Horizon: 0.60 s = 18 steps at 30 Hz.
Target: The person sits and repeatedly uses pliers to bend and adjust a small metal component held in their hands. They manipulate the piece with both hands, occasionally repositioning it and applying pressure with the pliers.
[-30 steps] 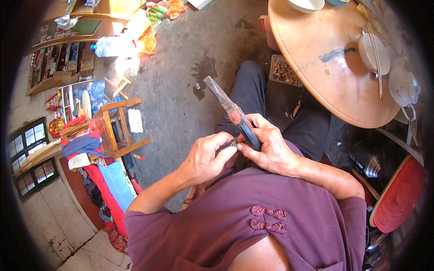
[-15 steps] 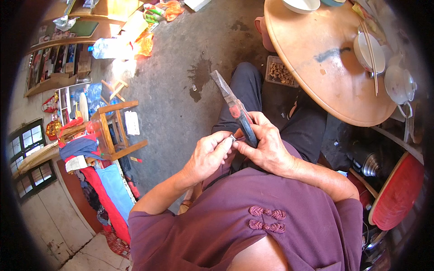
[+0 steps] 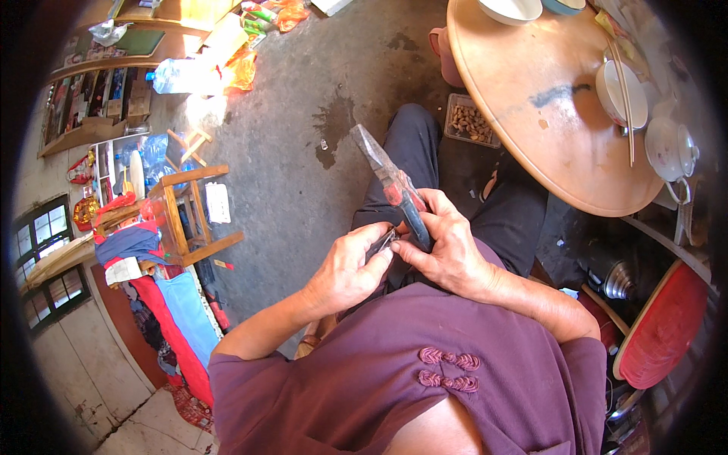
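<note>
Above my lap, my right hand point(image 3: 451, 246) is closed around the dark handle of a worn hand tool point(image 3: 379, 167), which looks like snips or pliers. Its grey metal head points up and left, away from me, and a red patch shows where the head meets the handle. My left hand point(image 3: 353, 262) pinches a small dark, shiny piece point(image 3: 383, 242) between thumb and fingers; its kind is too small to tell. The right thumb reaches over to that piece, so the fingertips of both hands nearly meet. My fingers hide the lower part of the tool.
A round wooden table point(image 3: 531, 114) stands at the right with bowls, chopsticks and a lidded pot point(image 3: 671, 152). A plastic box of nuts or shells point(image 3: 472, 121) sits on the floor beside it. Wooden stools point(image 3: 189, 216) and piled clothes point(image 3: 182, 303) are at the left.
My left fingers have shifted slightly and more of the small dark piece now shows between them. The tool in my right hand has tilted a little to the left.
</note>
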Motion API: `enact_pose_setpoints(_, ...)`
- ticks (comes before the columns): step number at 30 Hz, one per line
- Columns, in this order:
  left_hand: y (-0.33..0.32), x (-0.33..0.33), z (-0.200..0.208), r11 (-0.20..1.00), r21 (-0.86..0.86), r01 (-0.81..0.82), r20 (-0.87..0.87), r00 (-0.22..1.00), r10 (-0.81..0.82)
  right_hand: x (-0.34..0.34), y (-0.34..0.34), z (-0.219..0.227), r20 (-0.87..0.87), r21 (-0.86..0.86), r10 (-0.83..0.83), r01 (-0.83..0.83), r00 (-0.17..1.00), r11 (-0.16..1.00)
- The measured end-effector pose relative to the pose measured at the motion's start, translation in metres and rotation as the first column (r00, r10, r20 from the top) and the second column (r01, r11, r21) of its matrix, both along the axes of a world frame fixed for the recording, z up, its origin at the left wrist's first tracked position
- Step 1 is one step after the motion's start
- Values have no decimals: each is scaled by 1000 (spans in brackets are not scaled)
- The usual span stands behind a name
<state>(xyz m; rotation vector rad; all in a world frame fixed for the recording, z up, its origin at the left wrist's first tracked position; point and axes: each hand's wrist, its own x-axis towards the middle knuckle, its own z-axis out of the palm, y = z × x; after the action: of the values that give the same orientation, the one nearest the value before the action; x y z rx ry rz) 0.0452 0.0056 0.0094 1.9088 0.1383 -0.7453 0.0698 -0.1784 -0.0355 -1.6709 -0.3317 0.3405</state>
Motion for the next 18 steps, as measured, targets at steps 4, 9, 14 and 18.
enact_pose_setpoints(4, -6, 4, 9, 996, 88, 33, 89, 995, -41, 0, 2, -3, 73, -15, 14, -13, 997, 1000)
enact_pose_setpoints(9, -2, -2, -3, 999, 37, -10, 78, 997, 7, -3, 4, -6, 163, -37, -7, 13, 987, 999)
enact_pose_setpoints(14, -8, -4, -3, 999, 47, -18, 73, 997, 15, -2, 0, -11, 199, 4, -22, 22, 980, 1000)
enact_pose_setpoints(18, -18, -1, 17, 985, 167, 51, 68, 996, -63, -3, -4, -13, 117, 56, -16, 9, 993, 998)
